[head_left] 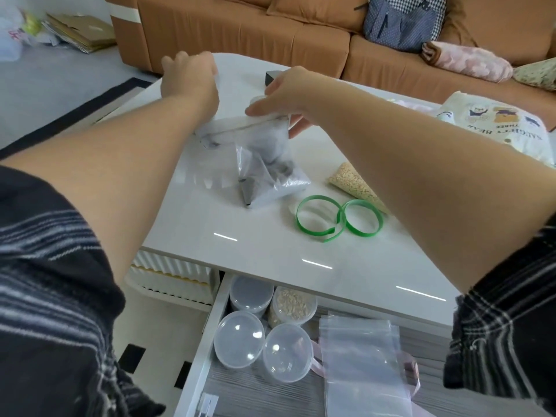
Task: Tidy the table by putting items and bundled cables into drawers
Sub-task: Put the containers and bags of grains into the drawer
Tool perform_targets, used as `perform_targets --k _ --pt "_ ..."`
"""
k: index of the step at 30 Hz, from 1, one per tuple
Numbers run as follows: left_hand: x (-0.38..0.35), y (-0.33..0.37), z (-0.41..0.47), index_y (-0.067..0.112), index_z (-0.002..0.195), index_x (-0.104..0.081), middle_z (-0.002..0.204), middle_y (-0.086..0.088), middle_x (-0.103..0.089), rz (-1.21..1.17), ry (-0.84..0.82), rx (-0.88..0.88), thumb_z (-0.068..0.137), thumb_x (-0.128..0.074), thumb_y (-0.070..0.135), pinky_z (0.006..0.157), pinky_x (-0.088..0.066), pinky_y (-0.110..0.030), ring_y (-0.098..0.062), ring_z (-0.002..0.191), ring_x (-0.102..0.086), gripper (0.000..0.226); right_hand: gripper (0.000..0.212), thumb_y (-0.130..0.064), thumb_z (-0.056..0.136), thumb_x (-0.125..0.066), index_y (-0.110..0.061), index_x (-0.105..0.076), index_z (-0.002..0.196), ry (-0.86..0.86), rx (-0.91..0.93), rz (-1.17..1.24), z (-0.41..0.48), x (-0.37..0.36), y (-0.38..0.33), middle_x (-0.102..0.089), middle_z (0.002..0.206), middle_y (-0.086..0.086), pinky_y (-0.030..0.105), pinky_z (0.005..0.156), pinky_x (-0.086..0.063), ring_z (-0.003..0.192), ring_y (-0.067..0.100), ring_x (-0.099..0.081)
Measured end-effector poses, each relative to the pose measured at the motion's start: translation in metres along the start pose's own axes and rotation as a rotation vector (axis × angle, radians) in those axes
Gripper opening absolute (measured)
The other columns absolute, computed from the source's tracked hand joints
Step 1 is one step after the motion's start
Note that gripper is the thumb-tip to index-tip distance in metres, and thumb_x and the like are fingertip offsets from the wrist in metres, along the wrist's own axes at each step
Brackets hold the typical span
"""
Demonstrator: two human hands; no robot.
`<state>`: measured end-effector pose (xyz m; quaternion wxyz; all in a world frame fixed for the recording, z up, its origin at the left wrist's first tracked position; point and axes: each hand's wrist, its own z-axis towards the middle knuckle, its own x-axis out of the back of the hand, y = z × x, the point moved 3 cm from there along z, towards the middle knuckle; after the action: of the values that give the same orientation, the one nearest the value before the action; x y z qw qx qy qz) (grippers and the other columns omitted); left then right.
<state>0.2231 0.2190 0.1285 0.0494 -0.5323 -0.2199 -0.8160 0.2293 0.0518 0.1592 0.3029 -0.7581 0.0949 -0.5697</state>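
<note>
Near: open white drawer (210, 341) holds clear round lidded plastic tubs (239, 338) on the left and flat empty clear zip bags (361, 365) on the right. On the glossy white table (270, 251): green plastic strap loops (331, 218). Farther: clear plastic zip bag with dark contents (264, 164), base on the table; right hand (285, 91) pinches its top edge. Left hand (189, 76) far left, fingers curled; grasp blurred, cannot tell.

Your left sleeve (45, 266) is black with thin grey-white stripes, right sleeve (505, 341) black with pale plaid lines, forearms bare.
</note>
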Motion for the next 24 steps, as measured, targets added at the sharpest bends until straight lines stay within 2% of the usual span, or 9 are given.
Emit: perform_targets --k 3,5,7,9,12,14,17,20,24 --pt "0.004 0.004 -0.005 0.014 0.123 -0.051 0.127 -0.02 -0.048 -0.012 0.033 0.02 0.093 -0.057 0.016 0.089 -0.039 -0.042 -0.039 0.119 -0.039 0.03 0.068 -0.03 0.079 -0.076 -0.011 -0.046 0.137 -0.009 0.059 -0.126 -0.003 -0.004 0.0 -0.055 0.123 0.007 0.036 0.079 -0.059 0.098 0.027 -0.064" --pt "0.008 0.008 -0.013 0.015 0.123 -0.048 0.127 -0.021 -0.047 -0.024 0.057 0.026 0.091 -0.061 0.019 0.091 -0.039 -0.043 -0.039 0.118 -0.04 0.034 0.069 -0.023 0.082 -0.072 -0.012 -0.039 0.141 0.029 0.104 -0.137 -0.004 -0.008 0.003 -0.053 0.12 0.007 0.035 0.076 -0.059 0.095 0.026 -0.063" --pt "0.012 0.013 -0.022 0.015 0.124 -0.044 0.126 -0.021 -0.049 -0.038 0.072 0.013 0.088 -0.065 0.022 0.093 -0.036 -0.044 -0.039 0.117 -0.043 0.043 0.067 -0.023 0.082 -0.071 -0.012 -0.039 0.14 0.077 0.12 -0.113 -0.005 -0.009 0.008 -0.052 0.108 0.005 0.031 0.068 -0.059 0.081 0.02 -0.062" --pt "0.016 0.022 -0.034 0.015 0.124 -0.042 0.125 -0.019 -0.051 -0.083 0.075 -0.009 0.084 -0.069 0.025 0.092 -0.037 -0.045 -0.039 0.116 -0.045 0.05 0.068 -0.027 0.08 -0.073 -0.013 -0.04 0.137 0.133 0.127 -0.059 -0.009 -0.006 0.014 -0.047 0.108 0.001 0.024 0.056 -0.055 0.07 0.015 -0.058" --pt "0.024 0.039 -0.054 0.012 0.121 -0.041 0.122 -0.018 -0.049 -0.19 0.115 -0.081 0.082 -0.07 0.024 0.078 -0.038 -0.04 -0.035 0.111 -0.047 0.05 0.069 -0.029 0.077 -0.075 -0.017 -0.041 0.135 0.23 0.144 -0.015 -0.019 0.005 0.02 -0.042 0.107 -0.006 0.017 0.047 -0.047 0.075 0.011 -0.055" --pt "0.034 0.052 -0.067 0.011 0.119 -0.042 0.12 -0.017 -0.047 -0.244 0.158 -0.159 0.083 -0.068 0.021 0.07 -0.037 -0.036 -0.032 0.099 -0.05 0.046 0.067 -0.03 0.075 -0.076 -0.017 -0.043 0.133 0.278 0.16 -0.003 -0.029 0.013 0.025 -0.043 0.102 -0.007 0.017 0.049 -0.047 0.081 0.012 -0.055" --pt "0.05 0.071 -0.082 0.01 0.118 -0.043 0.118 -0.017 -0.046 -0.292 0.16 -0.281 0.083 -0.065 0.022 0.066 -0.035 -0.034 -0.028 0.083 -0.047 0.043 0.069 -0.03 0.074 -0.078 -0.016 -0.044 0.132 0.328 0.179 0.004 -0.046 0.024 0.033 -0.045 0.106 -0.004 0.022 0.059 -0.049 0.086 0.013 -0.054" --pt "0.065 0.085 -0.099 0.011 0.119 -0.043 0.118 -0.016 -0.046 -0.312 0.119 -0.343 0.081 -0.065 0.023 0.068 -0.04 -0.034 -0.028 0.087 -0.049 0.045 0.069 -0.033 0.074 -0.077 -0.017 -0.045 0.133 0.382 0.189 -0.049 -0.072 0.035 0.04 -0.046 0.112 -0.004 0.023 0.07 -0.04 0.096 0.012 -0.049" --pt "0.084 0.094 -0.129 0.012 0.12 -0.044 0.117 -0.013 -0.049 -0.374 0.075 -0.42 0.081 -0.064 0.023 0.075 -0.043 -0.036 -0.026 0.096 -0.051 0.045 0.067 -0.033 0.074 -0.075 -0.021 -0.046 0.133 0.422 0.169 -0.085 -0.115 0.047 0.05 -0.052 0.124 -0.003 0.023 0.073 -0.037 0.099 0.01 -0.045"
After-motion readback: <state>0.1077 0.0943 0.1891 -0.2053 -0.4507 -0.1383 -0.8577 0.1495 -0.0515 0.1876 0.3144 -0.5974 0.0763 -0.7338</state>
